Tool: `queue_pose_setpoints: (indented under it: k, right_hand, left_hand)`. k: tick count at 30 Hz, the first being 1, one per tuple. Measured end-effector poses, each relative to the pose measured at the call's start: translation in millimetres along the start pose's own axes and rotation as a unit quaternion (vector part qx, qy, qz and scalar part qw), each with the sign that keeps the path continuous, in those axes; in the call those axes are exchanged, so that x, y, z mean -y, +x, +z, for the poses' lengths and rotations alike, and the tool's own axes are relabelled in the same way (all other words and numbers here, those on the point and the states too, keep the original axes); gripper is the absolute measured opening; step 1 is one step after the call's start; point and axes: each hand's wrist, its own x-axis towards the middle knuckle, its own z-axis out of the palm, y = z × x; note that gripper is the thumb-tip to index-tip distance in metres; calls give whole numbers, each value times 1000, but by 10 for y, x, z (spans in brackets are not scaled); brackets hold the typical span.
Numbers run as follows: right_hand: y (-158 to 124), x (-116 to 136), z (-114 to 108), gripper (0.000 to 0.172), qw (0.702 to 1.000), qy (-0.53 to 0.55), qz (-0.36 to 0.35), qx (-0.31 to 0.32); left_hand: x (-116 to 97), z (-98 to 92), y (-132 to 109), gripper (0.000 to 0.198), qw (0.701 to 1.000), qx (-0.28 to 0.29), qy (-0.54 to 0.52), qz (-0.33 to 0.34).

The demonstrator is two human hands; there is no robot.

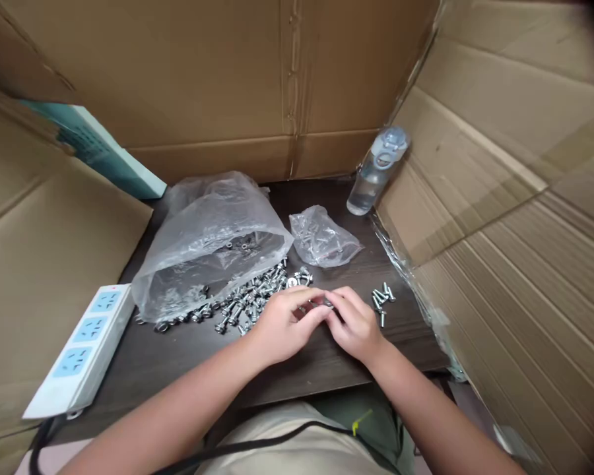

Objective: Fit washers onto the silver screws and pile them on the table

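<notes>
My left hand [290,323] and my right hand [354,326] meet fingertip to fingertip above the table's front part. Both are closed in a pinch around a small metal fastener [329,304], mostly covered by the fingers, so its exact kind cannot be made out. Beyond and left of my left hand spreads a pile of silver bolts [250,297], many with washers or nuts on them. It spills from the mouth of a large clear plastic bag [212,218] lying on its side. Several loose bolts [382,297] lie to the right of my right hand.
A smaller clear bag [321,241] with metal parts lies behind my hands. Near the back right corner stands a water bottle [376,173]. A white power strip [82,349] is at the left. Cardboard walls [202,79] enclose the dark table [287,379], and a teal box [103,152] leans back left.
</notes>
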Motion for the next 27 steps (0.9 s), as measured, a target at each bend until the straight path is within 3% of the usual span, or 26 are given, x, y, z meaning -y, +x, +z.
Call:
queue_pose_setpoints:
  k: [2,5,8,11,17,23,27]
  right_hand:
    - [218,16,32,26,999,18,-46,23]
    - [603,75,75,30,991,36,-120,42]
    - [914,148,108,31,982,38,-183,40]
    - [1044,187,153,29,977,71,-200,30]
    - [933,202,259,23,976,160,-147,18]
    - [826,232,203,34,969,240,-61,27]
    - [826,245,173,31,929,363,64,37]
  left_hand:
    - [97,-48,-10,19,996,-51,-59,-41]
    - [115,-240,45,15,988,-102,-107,-43]
    - [91,-447,105,11,983,-121,-139,-21]
    - [131,-543,91,13,976,-130,-173,-10]
    - [276,-491,-39,19,969,-174,-176,9]
    - [237,-525,-71,26,982,-141,-125,12]
    - [252,-516,-65,27,979,-161,-125,-9]
